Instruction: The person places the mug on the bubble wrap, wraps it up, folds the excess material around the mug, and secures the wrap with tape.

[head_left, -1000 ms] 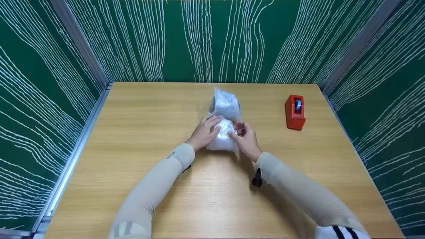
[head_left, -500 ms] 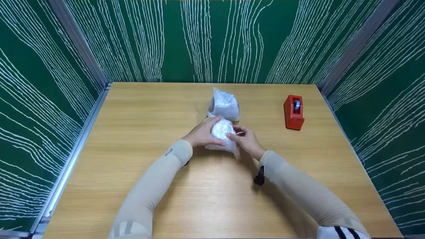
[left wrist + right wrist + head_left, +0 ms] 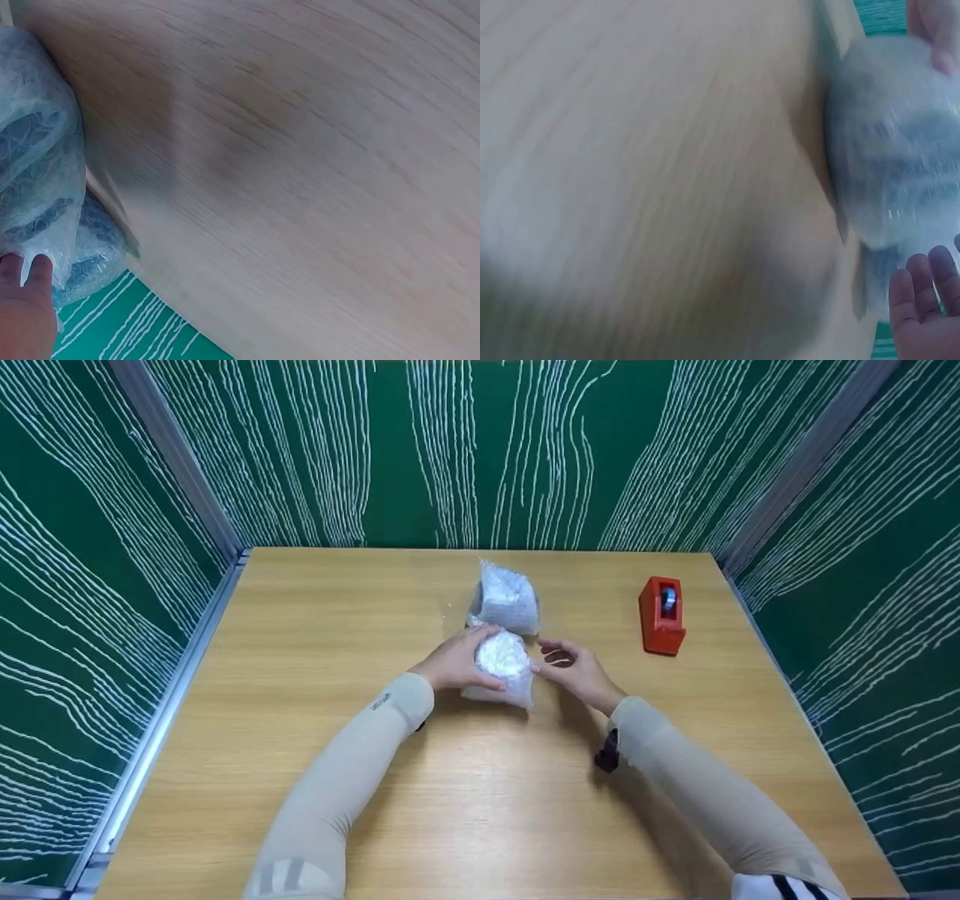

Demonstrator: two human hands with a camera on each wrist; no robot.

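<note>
A bundle wrapped in bubble wrap (image 3: 504, 656) stands on the table in the middle of the head view; what is inside is hidden. My left hand (image 3: 456, 661) grips it from the left, thumb at the near side and fingers at the far side. To its right is my right hand (image 3: 581, 673), fingers loosely bent and holding nothing. The right thumb tip is at the bundle's edge; I cannot tell if it touches. Just behind stands a curled piece of bubble wrap (image 3: 510, 601). Whether the two are joined is unclear. In the right wrist view the bundle (image 3: 892, 142) looks rounded.
A red tape dispenser (image 3: 661, 619) with a roll of tape stands at the back right of the wooden table (image 3: 337, 607). Green panels (image 3: 390, 457) with white lines enclose the table at the back and both sides.
My right hand has let go of the bundle and drawn back a little to the right. The left hand has shifted from resting on top to gripping around the bundle.
</note>
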